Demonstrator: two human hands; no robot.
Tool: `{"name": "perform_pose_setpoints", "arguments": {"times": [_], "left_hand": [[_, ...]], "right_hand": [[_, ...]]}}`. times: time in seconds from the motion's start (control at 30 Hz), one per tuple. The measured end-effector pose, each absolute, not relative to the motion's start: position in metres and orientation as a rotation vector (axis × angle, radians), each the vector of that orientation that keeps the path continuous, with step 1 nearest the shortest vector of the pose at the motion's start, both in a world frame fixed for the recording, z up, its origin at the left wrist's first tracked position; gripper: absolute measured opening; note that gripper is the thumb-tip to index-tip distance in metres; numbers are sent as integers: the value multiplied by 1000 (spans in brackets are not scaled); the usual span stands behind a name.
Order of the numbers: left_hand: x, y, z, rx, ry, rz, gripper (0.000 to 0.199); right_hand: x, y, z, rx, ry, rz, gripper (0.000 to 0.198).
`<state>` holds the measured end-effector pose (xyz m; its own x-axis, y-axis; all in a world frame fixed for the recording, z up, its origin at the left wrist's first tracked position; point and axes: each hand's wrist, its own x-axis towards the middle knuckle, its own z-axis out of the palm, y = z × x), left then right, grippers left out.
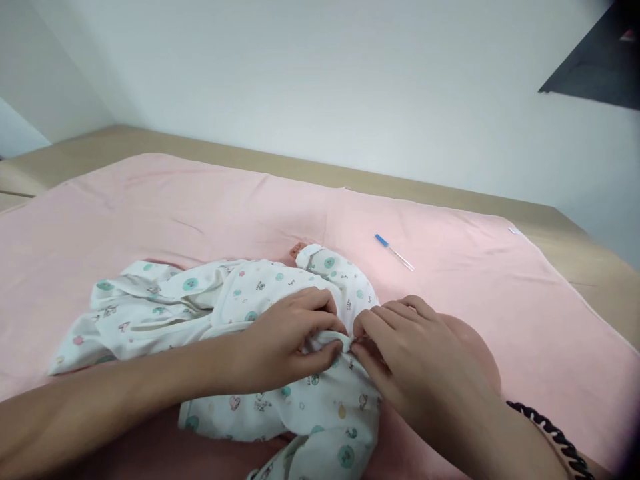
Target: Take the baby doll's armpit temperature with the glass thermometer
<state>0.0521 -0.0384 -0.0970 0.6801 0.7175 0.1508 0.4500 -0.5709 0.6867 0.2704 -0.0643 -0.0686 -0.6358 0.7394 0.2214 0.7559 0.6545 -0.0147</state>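
White baby clothes (270, 280) with green and pink prints dress a small baby-sized figure, probably a doll, lying on a pink blanket. Its small hand (299, 249) pokes out of the far sleeve. The rounded head (473, 340) is mostly hidden behind my right hand. Thumb and fingers of my left hand (295, 337) pinch the edge of the garment near the neckline. My right hand (405, 340) closes its fingertips on the same edge, just right of the left one. Whatever fastening may be there is covered by the fingers.
A thermometer (394, 252) with a blue end lies on the pink blanket (225, 200) beyond the figure. The blanket covers much of a wooden table (300, 163) that meets a white wall. A dark panel (600, 67) is at the upper right.
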Motion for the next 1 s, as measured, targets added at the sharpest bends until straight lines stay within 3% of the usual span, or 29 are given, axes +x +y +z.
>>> {"name": "perform_pose_setpoints", "arguments": {"times": [1.0], "left_hand": [[51, -40, -102, 2243, 870, 647, 19]], "right_hand": [[269, -64, -63, -1236, -2609, -135, 16]]}}
